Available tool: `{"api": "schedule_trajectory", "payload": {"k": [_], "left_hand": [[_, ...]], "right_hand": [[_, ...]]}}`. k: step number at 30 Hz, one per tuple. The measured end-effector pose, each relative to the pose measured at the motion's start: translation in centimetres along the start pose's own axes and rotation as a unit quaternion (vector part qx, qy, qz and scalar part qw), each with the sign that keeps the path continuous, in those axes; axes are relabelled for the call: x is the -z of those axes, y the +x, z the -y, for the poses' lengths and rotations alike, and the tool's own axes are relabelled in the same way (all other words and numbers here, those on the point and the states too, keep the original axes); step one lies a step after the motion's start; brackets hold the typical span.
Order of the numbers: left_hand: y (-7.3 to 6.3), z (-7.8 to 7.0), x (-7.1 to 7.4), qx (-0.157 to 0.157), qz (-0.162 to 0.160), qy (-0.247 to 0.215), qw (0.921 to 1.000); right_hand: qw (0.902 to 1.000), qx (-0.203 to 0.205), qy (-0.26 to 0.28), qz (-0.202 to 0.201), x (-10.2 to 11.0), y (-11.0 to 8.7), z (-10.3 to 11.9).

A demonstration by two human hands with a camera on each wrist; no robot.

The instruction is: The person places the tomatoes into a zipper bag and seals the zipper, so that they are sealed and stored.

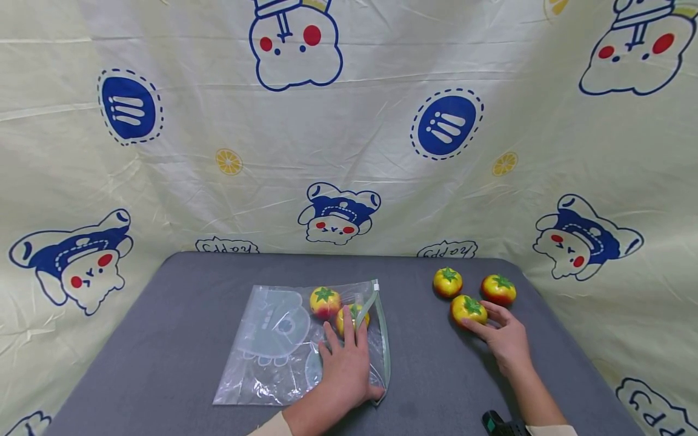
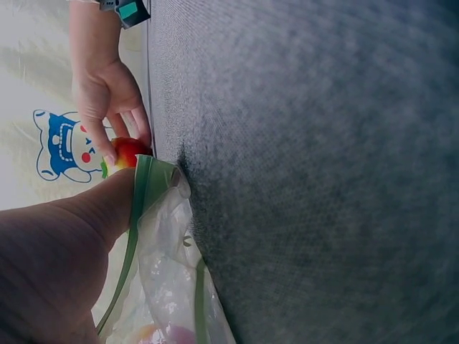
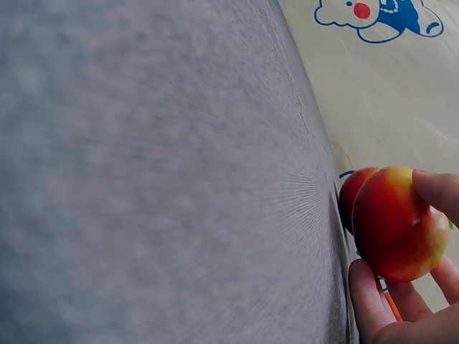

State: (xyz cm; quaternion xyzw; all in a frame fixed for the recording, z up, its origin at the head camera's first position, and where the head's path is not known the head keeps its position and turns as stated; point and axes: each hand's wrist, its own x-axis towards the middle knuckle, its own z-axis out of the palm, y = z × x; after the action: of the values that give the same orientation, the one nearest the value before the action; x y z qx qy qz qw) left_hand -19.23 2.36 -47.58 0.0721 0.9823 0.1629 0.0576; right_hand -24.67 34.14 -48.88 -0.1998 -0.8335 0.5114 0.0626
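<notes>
In the head view my right hand (image 1: 507,339) grips a yellow-and-red fruit with a green star-shaped top (image 1: 469,310), thumb on the near side and fingers round the far side. The right wrist view shows the red underside of this fruit (image 3: 398,226) between thumb and fingers. My left hand (image 1: 346,369) lies with spread fingers over a clear zip bag (image 1: 262,378), at its mouth end. Its thumb passes behind the bag's green zip strip (image 2: 147,186). Inside the bag are two similar fruits, one (image 1: 325,301) fully visible, the other (image 1: 357,315) partly behind my fingers.
Two more such fruits, one at the back (image 1: 448,282) and one to the right (image 1: 498,290), stand on the grey table (image 1: 425,375) close to the held one. A patterned curtain (image 1: 371,145) hangs behind the table. A dark device (image 1: 498,424) sits at my right wrist.
</notes>
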Motion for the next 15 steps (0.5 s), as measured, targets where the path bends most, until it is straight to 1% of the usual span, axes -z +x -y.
{"api": "schedule_trajectory", "payload": {"k": [10,15], "left_hand": [[-0.1,-0.1,0.0,-0.001,-0.006,0.0,1.0],[-0.1,-0.1,0.1,0.0,-0.005,0.002,1.0]], "right_hand": [[0.9992,0.008,-0.007,0.038,-0.1,-1.1,0.5],[0.998,0.014,0.002,0.061,-0.1,-1.7,0.6]]}}
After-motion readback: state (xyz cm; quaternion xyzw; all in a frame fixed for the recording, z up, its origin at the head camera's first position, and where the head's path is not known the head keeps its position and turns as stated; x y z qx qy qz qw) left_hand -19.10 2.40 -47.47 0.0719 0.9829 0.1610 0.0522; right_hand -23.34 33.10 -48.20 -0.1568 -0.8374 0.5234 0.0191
